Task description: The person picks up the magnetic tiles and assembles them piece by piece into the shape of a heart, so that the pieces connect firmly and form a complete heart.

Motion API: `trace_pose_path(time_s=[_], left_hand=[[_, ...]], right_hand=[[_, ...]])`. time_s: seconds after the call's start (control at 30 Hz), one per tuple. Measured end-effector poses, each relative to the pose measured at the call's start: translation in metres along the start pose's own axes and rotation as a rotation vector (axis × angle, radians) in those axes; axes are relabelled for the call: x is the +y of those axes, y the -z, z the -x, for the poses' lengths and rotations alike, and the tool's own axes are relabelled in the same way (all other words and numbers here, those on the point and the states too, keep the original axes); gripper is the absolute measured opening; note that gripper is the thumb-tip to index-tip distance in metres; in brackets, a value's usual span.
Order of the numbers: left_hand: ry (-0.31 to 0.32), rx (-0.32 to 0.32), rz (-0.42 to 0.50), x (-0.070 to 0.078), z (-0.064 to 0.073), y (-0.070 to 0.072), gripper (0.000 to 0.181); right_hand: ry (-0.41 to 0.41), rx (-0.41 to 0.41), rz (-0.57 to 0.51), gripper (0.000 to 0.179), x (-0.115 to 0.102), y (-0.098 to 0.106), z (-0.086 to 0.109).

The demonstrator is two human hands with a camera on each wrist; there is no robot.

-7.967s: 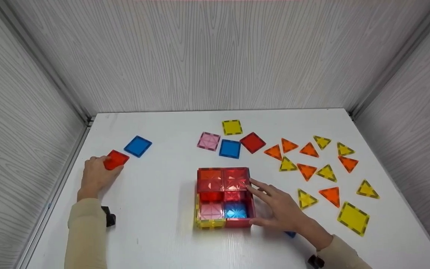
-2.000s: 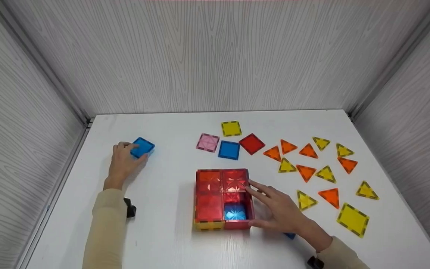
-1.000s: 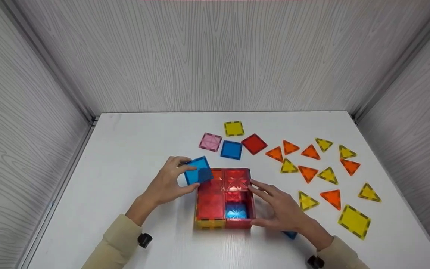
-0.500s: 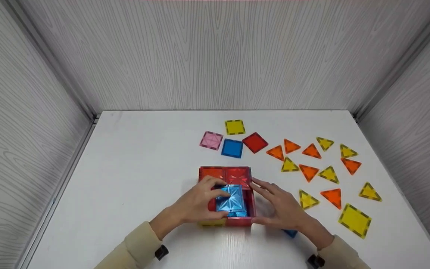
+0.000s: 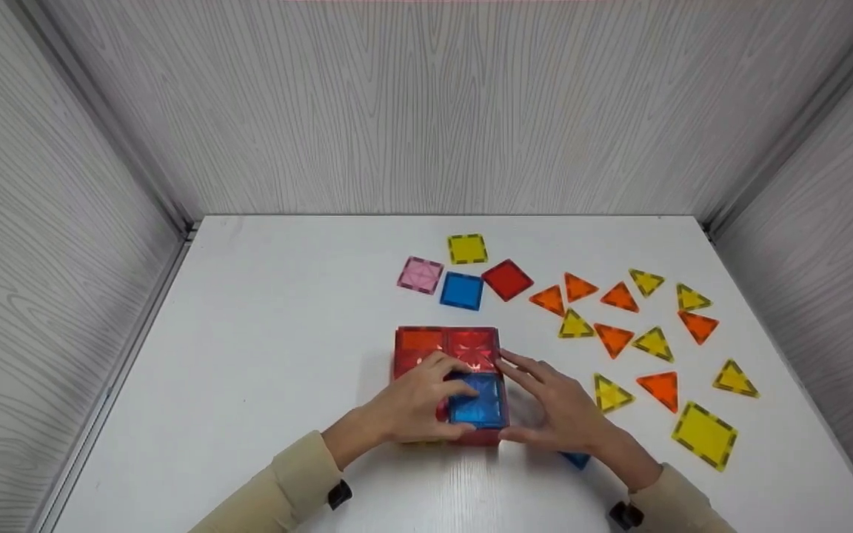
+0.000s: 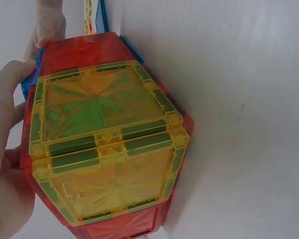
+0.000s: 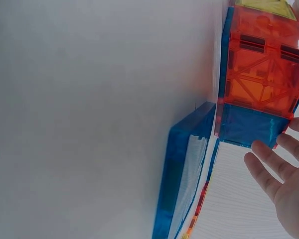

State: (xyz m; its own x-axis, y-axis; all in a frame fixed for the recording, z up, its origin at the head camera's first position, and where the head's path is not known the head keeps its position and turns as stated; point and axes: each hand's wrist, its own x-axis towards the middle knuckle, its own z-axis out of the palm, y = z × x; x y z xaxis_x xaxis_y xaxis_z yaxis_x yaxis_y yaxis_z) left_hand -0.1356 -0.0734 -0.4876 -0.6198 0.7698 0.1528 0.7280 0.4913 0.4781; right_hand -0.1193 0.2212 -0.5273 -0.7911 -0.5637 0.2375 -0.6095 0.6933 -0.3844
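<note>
A low box [image 5: 471, 346] built of clear magnetic tiles stands at the front middle of the table, its top mostly red. My left hand [image 5: 413, 403] reaches over it and pinches a blue square magnetic tile [image 5: 482, 400] between thumb and fingers, lying over the front right corner of the top. In the left wrist view, yellow tiles [image 6: 104, 104] form part of a side wall. My right hand [image 5: 563, 411] has its fingers extended, fingertips at the box's right side. That side shows an orange tile [image 7: 264, 79] and a blue one [image 7: 251, 124] in the right wrist view.
Behind the box lie yellow [image 5: 467, 249], pink [image 5: 420, 275], blue [image 5: 461, 291] and red [image 5: 508, 280] squares. Several orange and yellow triangles [image 5: 652, 343] spread to the right, near a larger yellow square [image 5: 704, 435]. Another blue tile [image 5: 576, 460] is partly hidden under my right forearm.
My left hand set a red tile on the box's front left, then picked the blue tile from the table's left and brought it over the front right opening. My right hand stayed put.
</note>
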Motion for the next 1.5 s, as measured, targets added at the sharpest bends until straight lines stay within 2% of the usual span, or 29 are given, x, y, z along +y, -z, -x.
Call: trace_pose_path(time_s=[0.2, 0.33, 0.4, 0.53, 0.67, 0.93, 1.3, 1.5], left_hand=[[-0.039, 0.023, -0.089, -0.001, 0.002, -0.002, 0.05], [-0.022, 0.05, -0.057, -0.005, 0.008, -0.001, 0.053], [0.007, 0.08, -0.041, -0.01, 0.013, 0.0, 0.053], [0.104, 0.144, -0.025, -0.022, 0.025, 0.004, 0.055], [0.195, 0.188, -0.041, -0.031, 0.037, 0.008, 0.06], [0.252, 0.206, -0.072, -0.037, 0.049, 0.007, 0.065], [0.346, 0.275, -0.063, -0.061, 0.074, 0.024, 0.058], [0.375, 0.338, -0.081, -0.079, 0.089, 0.032, 0.053]], right_hand=[[-0.014, -0.004, -0.009, 0.096, 0.0, 0.0, 0.0], [-0.027, -0.008, -0.013, 0.097, 0.0, 0.0, 0.001], [-0.034, -0.01, -0.02, 0.097, 0.0, -0.001, 0.001], [-0.047, -0.007, -0.054, 0.096, -0.001, -0.003, 0.003], [-0.049, 0.001, -0.079, 0.095, -0.003, -0.002, 0.005], [-0.063, 0.002, -0.089, 0.095, -0.008, -0.004, 0.002], [0.01, 0.006, -0.028, 0.094, -0.028, -0.02, -0.041], [-0.007, -0.03, -0.031, 0.095, -0.04, -0.029, -0.066]])
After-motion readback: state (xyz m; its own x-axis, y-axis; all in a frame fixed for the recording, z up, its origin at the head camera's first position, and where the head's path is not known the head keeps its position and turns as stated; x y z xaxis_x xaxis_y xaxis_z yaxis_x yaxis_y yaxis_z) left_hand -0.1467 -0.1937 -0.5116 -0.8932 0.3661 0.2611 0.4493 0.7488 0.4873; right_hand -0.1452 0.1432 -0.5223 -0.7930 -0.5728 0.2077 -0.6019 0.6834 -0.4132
